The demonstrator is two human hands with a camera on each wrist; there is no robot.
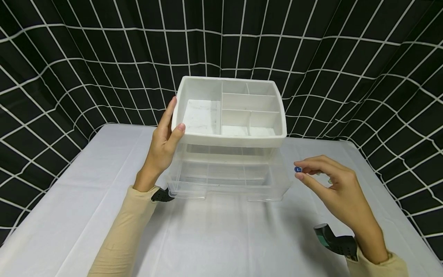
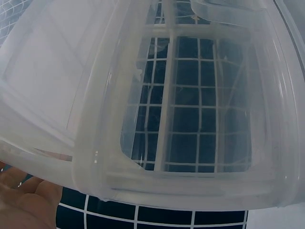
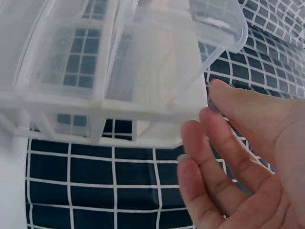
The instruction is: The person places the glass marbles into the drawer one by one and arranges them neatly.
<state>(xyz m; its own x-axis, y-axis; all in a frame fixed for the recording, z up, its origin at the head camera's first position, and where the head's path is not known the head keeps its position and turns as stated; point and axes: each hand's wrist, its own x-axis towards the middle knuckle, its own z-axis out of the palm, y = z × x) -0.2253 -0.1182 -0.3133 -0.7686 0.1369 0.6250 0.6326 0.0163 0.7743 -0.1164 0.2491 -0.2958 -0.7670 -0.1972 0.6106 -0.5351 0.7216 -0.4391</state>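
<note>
White plastic is forming the divided tray [image 1: 228, 141] in the upper middle of the head view, where the left hand [image 1: 162, 145] is gripping its left edge. Just below, a clear drawer [image 1: 226, 189] is showing. Right of centre, the right hand [image 1: 340, 188] is pinching a small blue piece [image 1: 298, 169] between thumb and finger; it is bearing a pale mark too small to read.

clear plastic box [image 2: 190, 188] | left hand [image 2: 26, 205]: lower left | gridded cloth [image 2: 164, 217]: behind
</note>
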